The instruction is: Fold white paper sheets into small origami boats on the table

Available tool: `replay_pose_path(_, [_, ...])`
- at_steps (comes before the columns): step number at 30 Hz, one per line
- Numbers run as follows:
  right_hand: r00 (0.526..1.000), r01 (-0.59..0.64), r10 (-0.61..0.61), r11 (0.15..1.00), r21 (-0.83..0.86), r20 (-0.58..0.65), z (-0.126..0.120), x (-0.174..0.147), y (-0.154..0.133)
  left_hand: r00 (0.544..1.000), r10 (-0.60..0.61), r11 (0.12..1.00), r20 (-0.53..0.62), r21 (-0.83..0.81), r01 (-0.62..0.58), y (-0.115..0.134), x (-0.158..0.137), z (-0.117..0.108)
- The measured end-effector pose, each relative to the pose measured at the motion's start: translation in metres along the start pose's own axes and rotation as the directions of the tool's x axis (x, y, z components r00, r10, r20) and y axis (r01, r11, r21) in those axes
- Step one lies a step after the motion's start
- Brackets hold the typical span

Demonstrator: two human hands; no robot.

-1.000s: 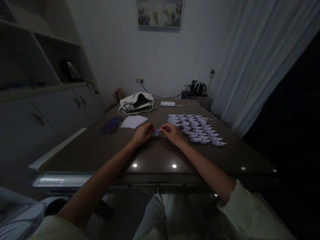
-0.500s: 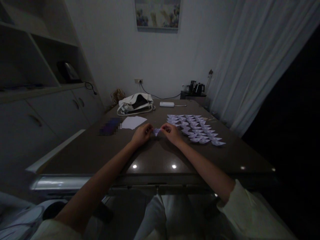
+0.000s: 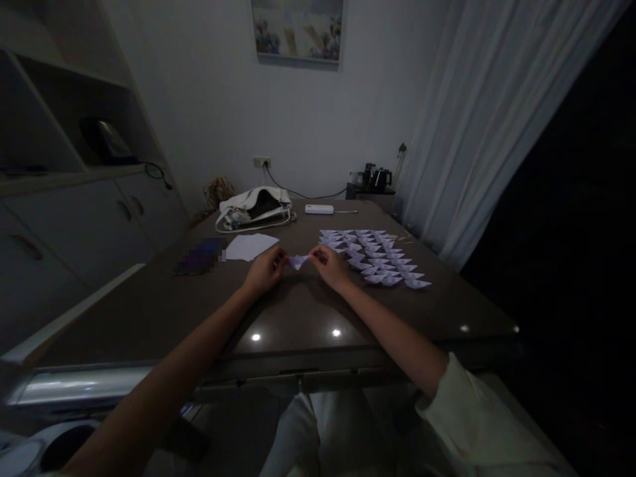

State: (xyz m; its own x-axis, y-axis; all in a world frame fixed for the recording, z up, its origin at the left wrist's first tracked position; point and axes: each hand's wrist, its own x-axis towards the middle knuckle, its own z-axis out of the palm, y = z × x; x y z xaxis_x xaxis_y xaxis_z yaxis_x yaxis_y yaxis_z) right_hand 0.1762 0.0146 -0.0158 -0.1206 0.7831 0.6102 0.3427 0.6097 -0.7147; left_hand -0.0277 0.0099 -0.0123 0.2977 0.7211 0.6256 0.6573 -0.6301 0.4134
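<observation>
- Picture a clock laid on the glossy brown tabletop (image 3: 298,311), six at the seated person. At its centre is a small, pale, folded piece of paper (image 3: 298,262), two points out and a dip between; I can't tell whether it touches the table.
- The left hand (image 3: 265,270) pinches its nine o'clock end, the right hand (image 3: 330,265) its three o'clock end; they stand apart, joined only by the paper.
- Done, by the look of it: a crowd of small, white, folded-paper boats (image 3: 373,254) in close rows towards two and three o'clock, too tightly packed for me to count.
- In hand: the folded piece has much the same pointed outline, so I'd judge its folding well along or nearly finished.
- Left over: a loose spread of flat, white paper sheets (image 3: 252,246) at ten o'clock, seemingly unfolded.
- Writing: none I can read. The flat, dark, bluish, phone-like slab (image 3: 201,255) past the sheets, towards nine, is blurred out; the slim, white, plastic bar (image 3: 319,209) near twelve and the slouching white handbag (image 3: 246,201) at eleven show no legible brand.
</observation>
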Motion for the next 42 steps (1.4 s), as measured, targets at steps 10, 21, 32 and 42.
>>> replay_pose_path(10, [0.992, -0.118, 0.121, 0.984, 0.136, -0.017, 0.003, -0.001, 0.006, 0.998, -0.043, 0.999, -0.052, -0.022, 0.042, 0.000, -0.001, -0.001])
replay_pose_path(21, [0.956, -0.280, 0.290, 0.860, 0.427, 0.042, 0.009, 0.005, 0.015, 0.991, -0.087, 0.993, -0.107, -0.092, 0.077, 0.005, 0.001, -0.001])
replay_pose_path(32, [0.938, -0.325, 0.337, 0.758, 0.565, 0.087, 0.009, 0.003, 0.015, 0.982, -0.162, 0.968, -0.100, -0.207, 0.139, 0.000, 0.001, 0.003])
replay_pose_path(42, [0.950, -0.306, 0.294, 0.826, 0.473, 0.101, 0.009, 0.001, 0.018, 0.995, -0.101, 0.979, 0.019, -0.178, 0.103, -0.004, -0.001, 0.005])
